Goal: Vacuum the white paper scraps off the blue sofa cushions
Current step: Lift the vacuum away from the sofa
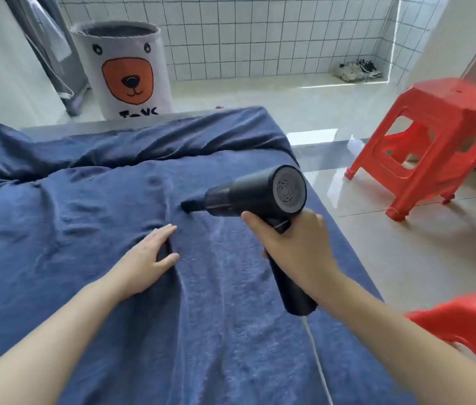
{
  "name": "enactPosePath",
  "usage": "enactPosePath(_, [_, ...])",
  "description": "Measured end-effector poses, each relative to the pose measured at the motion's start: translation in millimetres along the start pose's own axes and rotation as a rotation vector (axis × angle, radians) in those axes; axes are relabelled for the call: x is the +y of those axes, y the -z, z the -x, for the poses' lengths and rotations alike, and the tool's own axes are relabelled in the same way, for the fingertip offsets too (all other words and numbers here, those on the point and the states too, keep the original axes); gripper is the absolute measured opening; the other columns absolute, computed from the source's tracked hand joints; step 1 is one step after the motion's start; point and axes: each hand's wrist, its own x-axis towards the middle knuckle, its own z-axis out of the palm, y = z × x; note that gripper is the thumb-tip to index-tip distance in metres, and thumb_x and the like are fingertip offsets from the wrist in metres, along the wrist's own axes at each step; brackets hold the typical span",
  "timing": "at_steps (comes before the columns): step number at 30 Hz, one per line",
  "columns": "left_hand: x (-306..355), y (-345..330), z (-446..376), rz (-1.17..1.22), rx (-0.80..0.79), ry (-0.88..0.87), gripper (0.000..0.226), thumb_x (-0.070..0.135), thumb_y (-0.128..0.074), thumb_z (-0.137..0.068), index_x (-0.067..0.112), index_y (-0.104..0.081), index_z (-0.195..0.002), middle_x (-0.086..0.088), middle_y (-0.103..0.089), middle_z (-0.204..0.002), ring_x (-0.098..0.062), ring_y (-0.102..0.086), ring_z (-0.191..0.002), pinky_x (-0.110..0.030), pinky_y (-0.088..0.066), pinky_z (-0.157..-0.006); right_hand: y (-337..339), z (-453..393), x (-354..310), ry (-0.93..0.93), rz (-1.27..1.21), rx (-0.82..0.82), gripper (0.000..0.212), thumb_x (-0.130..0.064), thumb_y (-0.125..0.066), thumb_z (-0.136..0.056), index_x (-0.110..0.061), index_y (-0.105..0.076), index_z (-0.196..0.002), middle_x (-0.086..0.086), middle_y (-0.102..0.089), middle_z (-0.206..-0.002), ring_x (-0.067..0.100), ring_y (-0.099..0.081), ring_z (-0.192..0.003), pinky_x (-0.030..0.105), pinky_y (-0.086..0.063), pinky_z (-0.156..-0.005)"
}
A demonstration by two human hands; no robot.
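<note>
A blue cloth-covered sofa cushion (114, 287) fills the lower left and middle of the head view. My right hand (295, 247) grips the handle of a black handheld vacuum (260, 194), whose narrow nozzle (190, 205) touches the blue fabric near a fold. My left hand (149, 255) rests flat on the cushion just below and left of the nozzle, fingers spread, holding nothing. No white paper scraps show on the fabric. A white cord (315, 358) trails from the handle's end down across the cushion.
A red plastic stool (435, 141) stands on the tiled floor to the right, and part of another red stool (470, 323) sits at the lower right edge. A white bear-face laundry basket (126, 74) stands beyond the cushion. Shoes (356, 70) lie by the tiled wall.
</note>
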Motion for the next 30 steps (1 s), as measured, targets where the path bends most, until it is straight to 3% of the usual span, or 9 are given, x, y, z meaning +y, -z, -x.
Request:
enactPosePath(5, [69,56,-2,0.157,-0.045,0.092,0.076,0.019,-0.060,-0.091,0.036,-0.016,-0.151,0.013,-0.020,-0.156,-0.009,-0.025,-0.142,-0.031,-0.027,-0.114,47,-27,-54,-0.106,0.040,-0.091,0.030,-0.044,-0.076,-0.081,-0.018,-0.066,-0.071,-0.005,-0.067,-0.057,0.011,-0.067,-0.060,0.030,-0.054,-0.069])
enactPosePath(9, [150,121,-9,0.203,-0.009,0.013,0.087,0.023,-0.067,-0.088,0.040,-0.009,-0.150,0.016,-0.015,-0.157,-0.009,-0.009,-0.147,-0.041,-0.019,-0.119,101,-48,-116,-0.163,-0.013,-0.094,0.037,-0.042,-0.078,-0.080,-0.015,-0.063,-0.060,0.000,-0.069,-0.056,0.012,-0.066,-0.055,0.034,-0.056,-0.068])
enactPosePath(12, [215,173,-6,0.214,0.027,-0.088,0.092,0.024,-0.073,-0.081,0.040,-0.014,-0.150,0.013,-0.022,-0.156,-0.010,-0.010,-0.147,-0.044,-0.019,-0.119,149,-64,-172,-0.216,-0.084,-0.111,0.038,-0.038,-0.078,-0.081,-0.013,-0.062,-0.057,0.004,-0.068,-0.054,0.015,-0.066,-0.051,0.037,-0.057,-0.067])
enactPosePath(15, [283,228,8,0.209,0.099,-0.205,0.086,0.027,-0.077,-0.078,0.036,-0.025,-0.147,0.007,-0.036,-0.149,-0.016,-0.023,-0.143,-0.048,-0.023,-0.116,204,-73,-235,-0.263,-0.215,-0.106,0.034,-0.035,-0.076,-0.083,-0.012,-0.065,-0.062,0.008,-0.068,-0.056,0.023,-0.065,-0.049,0.037,-0.056,-0.062])
enactPosePath(19, [363,292,36,0.261,0.306,-0.273,0.071,0.022,-0.078,-0.076,0.023,-0.042,-0.137,0.011,-0.046,-0.127,-0.014,-0.041,-0.123,-0.044,-0.034,-0.108,268,-72,-305,-0.350,-0.462,-0.057,0.033,-0.024,-0.071,-0.091,-0.005,-0.062,-0.066,0.013,-0.063,-0.059,0.027,-0.058,-0.048,0.036,-0.051,-0.058])
enactPosePath(22, [410,330,51,0.218,0.401,-0.391,0.064,0.019,-0.077,-0.077,0.019,-0.046,-0.133,0.011,-0.049,-0.122,-0.016,-0.043,-0.119,-0.053,-0.027,-0.110,298,-61,-342,-0.408,-0.620,-0.032,0.030,-0.030,-0.075,-0.085,-0.006,-0.061,-0.074,0.016,-0.061,-0.064,0.028,-0.055,-0.050,0.033,-0.048,-0.055])
enactPosePath(26, [449,361,71,0.112,0.390,-0.580,0.056,0.024,-0.075,-0.081,0.024,-0.049,-0.131,0.002,-0.056,-0.128,-0.020,-0.048,-0.121,-0.062,-0.018,-0.110,325,-29,-376,-0.462,-0.768,0.003,0.039,-0.041,-0.071,-0.076,-0.004,-0.060,-0.082,0.015,-0.059,-0.067,0.027,-0.053,-0.051,0.033,-0.048,-0.055])
enactPosePath(30, [471,371,94,0.113,0.274,-0.664,0.056,0.027,-0.075,-0.081,0.029,-0.051,-0.131,0.006,-0.055,-0.128,-0.020,-0.048,-0.120,-0.060,-0.014,-0.111,348,19,-387,-0.528,-1.069,-0.041,0.038,-0.033,-0.074,-0.079,0.000,-0.065,-0.095,0.016,-0.062,-0.081,0.028,-0.058,-0.063,0.033,-0.053,-0.063])
